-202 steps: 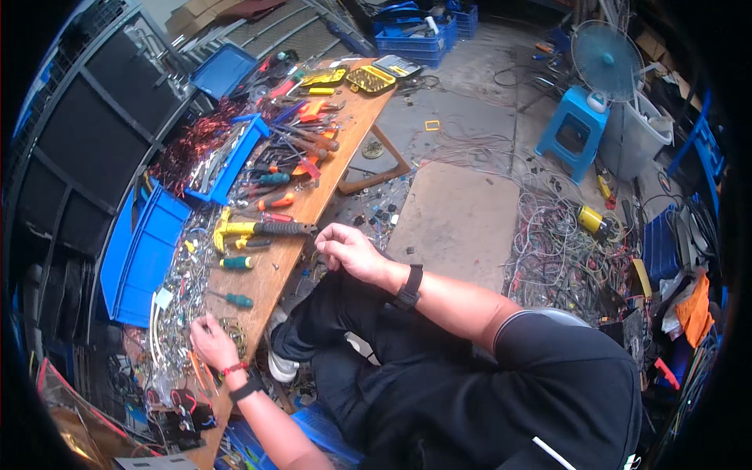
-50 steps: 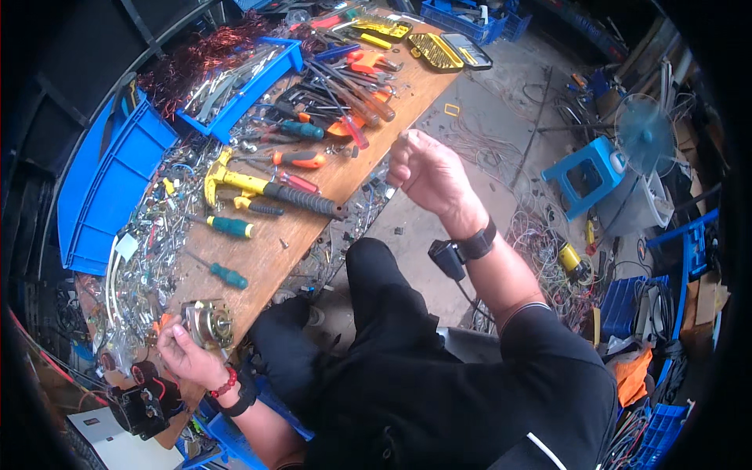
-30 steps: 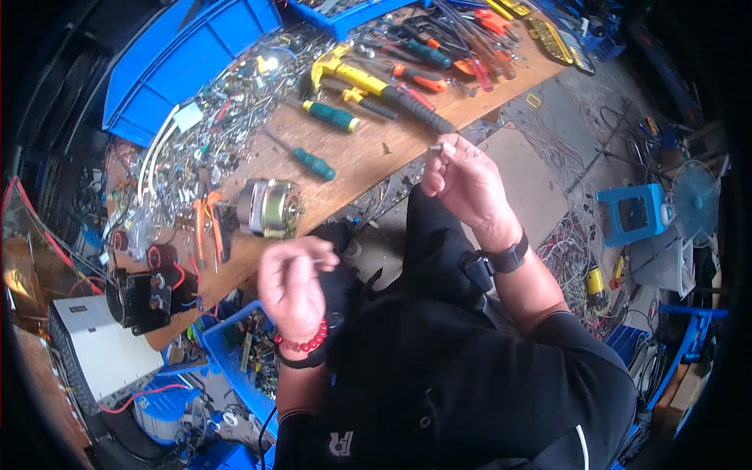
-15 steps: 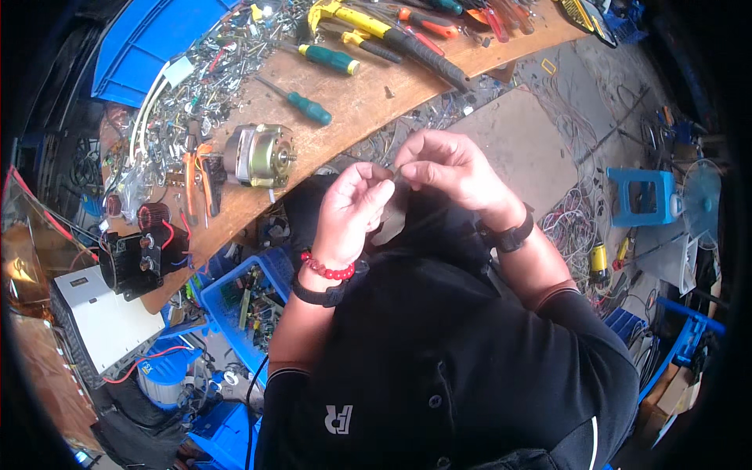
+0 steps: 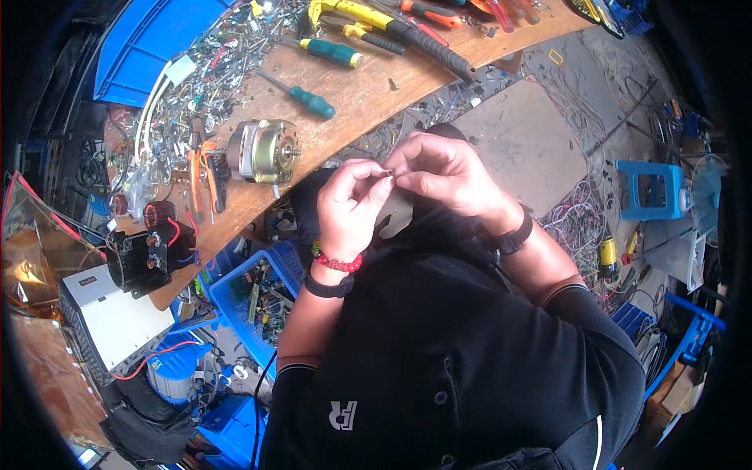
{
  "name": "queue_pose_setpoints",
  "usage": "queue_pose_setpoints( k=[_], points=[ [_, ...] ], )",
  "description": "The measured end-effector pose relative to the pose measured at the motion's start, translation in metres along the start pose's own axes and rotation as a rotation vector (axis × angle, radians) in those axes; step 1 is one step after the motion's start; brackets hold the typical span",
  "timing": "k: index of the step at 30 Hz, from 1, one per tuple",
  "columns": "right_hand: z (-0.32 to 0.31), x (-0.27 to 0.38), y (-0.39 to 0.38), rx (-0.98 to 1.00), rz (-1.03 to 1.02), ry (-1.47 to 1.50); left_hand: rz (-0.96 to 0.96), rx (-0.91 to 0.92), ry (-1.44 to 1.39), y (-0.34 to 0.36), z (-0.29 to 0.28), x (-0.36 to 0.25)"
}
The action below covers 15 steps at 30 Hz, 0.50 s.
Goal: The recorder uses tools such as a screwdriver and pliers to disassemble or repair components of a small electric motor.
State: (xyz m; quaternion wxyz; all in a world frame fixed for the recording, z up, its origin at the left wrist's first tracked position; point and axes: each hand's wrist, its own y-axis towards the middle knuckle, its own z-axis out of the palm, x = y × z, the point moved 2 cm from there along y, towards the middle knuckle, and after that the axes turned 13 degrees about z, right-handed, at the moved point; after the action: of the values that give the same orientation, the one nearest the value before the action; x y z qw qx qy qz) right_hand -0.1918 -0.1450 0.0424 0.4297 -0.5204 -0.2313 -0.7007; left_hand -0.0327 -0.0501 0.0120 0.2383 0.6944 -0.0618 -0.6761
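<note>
My left hand (image 5: pixel 352 205) and my right hand (image 5: pixel 453 176) meet in front of my body, past the table's edge. Both are closed in a pinch, thumb against fingers. A tiny dark piece (image 5: pixel 389 173) shows between the fingertips, too small to name. Just below the hands is a greyish flat patch (image 5: pixel 398 216), partly hidden; I cannot tell what it is. On the wooden table (image 5: pixel 356 98) to the left lies a metal electric motor (image 5: pixel 270 153) with its shaft facing right. A green-handled screwdriver (image 5: pixel 312 103) lies beyond it.
A yellow hammer (image 5: pixel 392 30), another green screwdriver (image 5: pixel 332 53), orange-handled pliers (image 5: pixel 205 178) and heaped screws (image 5: pixel 207 66) cover the table. Below its edge stands a blue basket (image 5: pixel 233 301) of circuit boards. A blue stool (image 5: pixel 652 191) and tangled wires (image 5: pixel 576 235) are at right.
My hands remain pinched together, with the fingers shifted slightly and the left hand turned a little. The whole view has shifted slightly. The motor and tools keep their places on the table.
</note>
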Motion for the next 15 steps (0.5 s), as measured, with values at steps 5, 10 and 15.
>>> queue_pose_setpoints(
  k=[5, 10, 15],
  points=[
    [0.0, 0.0009, 0.0001, 0.007, -0.029, -0.058, 0.027, -0.084, 0.028, 0.0019, 0.0036, -0.0021],
    [0.0, -0.0037, 0.0015, -0.013, -0.026, -0.08, -0.027, -0.071, 0.028, -0.0013, 0.0008, 0.0013],
    [0.0016, -0.0029, 0.0021, -0.039, -0.053, -0.147, -0.094, -0.065, 0.02, -0.0045, 0.0005, 0.0041]
  ],
)
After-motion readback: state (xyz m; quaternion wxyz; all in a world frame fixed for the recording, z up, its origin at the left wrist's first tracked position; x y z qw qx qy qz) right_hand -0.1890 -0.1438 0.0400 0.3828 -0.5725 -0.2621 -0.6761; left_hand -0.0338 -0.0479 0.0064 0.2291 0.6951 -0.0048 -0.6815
